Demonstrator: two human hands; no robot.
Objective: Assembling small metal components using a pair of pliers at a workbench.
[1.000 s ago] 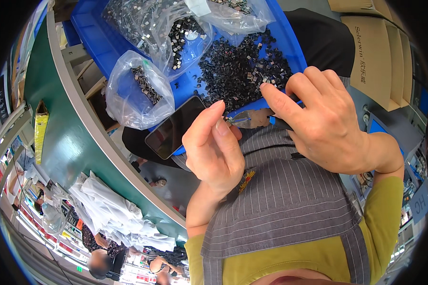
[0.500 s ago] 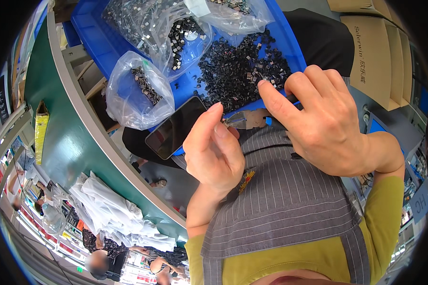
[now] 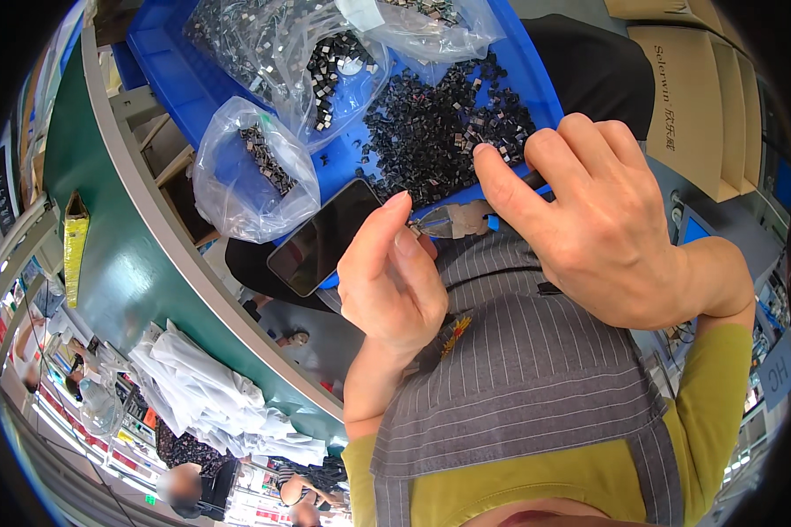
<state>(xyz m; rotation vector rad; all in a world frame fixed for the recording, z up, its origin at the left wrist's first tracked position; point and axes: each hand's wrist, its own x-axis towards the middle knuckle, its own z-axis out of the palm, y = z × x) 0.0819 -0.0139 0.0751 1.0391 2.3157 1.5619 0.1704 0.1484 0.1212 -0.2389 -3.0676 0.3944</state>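
Note:
My right hand [image 3: 593, 220] is closed round a pair of pliers [image 3: 466, 220] with tan wrapping and a bit of blue on the handles. The jaws point left, toward my left hand [image 3: 391, 277]. Thumb and fingers of that hand are drawn together right at the jaw tips. Whatever they pinch is too small and hidden to make out. Just beyond both hands lies a heap of small black parts [image 3: 422, 132], some with shiny metal faces, in a blue tray [image 3: 171, 66]. A dark phone [image 3: 321, 241] rests at the tray's near left corner, beside my left hand.
An open clear bag [image 3: 259, 189] with some small metal parts sits on the tray's left side. Larger clear bags [image 3: 272, 53] of parts fill its far end. Leftward runs a green table [image 3: 136, 237] with white cloths [image 3: 202, 386]. Cardboard boxes [image 3: 690, 105] stand at right.
Both hands stay almost in place, the pliers still in the right one and the left fingers still at the jaws. The tray and bags appear shifted very slightly left.

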